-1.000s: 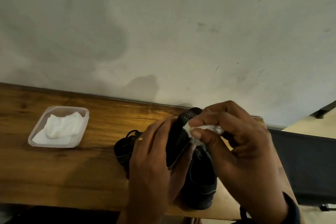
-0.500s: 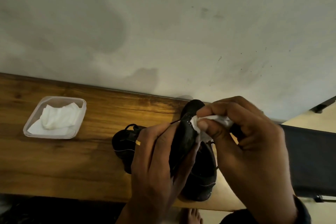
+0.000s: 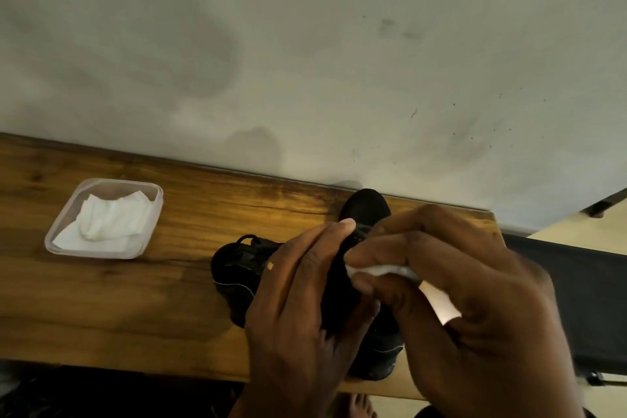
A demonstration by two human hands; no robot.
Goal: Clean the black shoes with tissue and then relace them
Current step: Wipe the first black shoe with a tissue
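Two black shoes are on a wooden table (image 3: 142, 309). My left hand (image 3: 298, 309) grips one black shoe (image 3: 364, 210), tilted with one end toward the wall. My right hand (image 3: 468, 309) pinches a crumpled white tissue (image 3: 383, 271) against that shoe's side. The second black shoe (image 3: 237, 268) lies on the table just left of my left hand, partly hidden behind it. Another dark shoe part (image 3: 376, 360) shows below my hands near the table's front edge.
A clear plastic tray (image 3: 149, 214) holding white tissues (image 3: 108, 220) sits at the table's left. A stained pale wall (image 3: 305, 61) rises behind the table. A dark surface (image 3: 590, 299) lies to the right, and a bare foot (image 3: 356, 405) shows below the table edge.
My right hand slid the tissue down along the held shoe, from near its far end toward its middle. My left hand kept its grip. The camera tilted slightly.
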